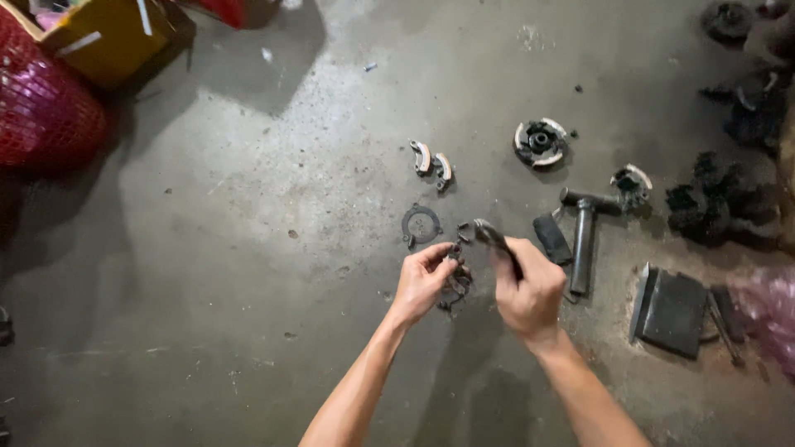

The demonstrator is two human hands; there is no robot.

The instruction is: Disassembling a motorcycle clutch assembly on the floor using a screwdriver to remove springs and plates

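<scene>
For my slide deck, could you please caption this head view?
Left hand pinches a small dark metal part while right hand grips a dark metal tool over the grey concrete floor.

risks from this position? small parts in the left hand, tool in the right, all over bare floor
1. The left hand pinches small dark parts above bare concrete floor; a dropped piece could likely roll away and blend in.
2. The tool in the right hand points towards the left fingertips; a slip might nick them.
3. The ring plate and curved shoes lie loose nearby, easily knocked.
</scene>
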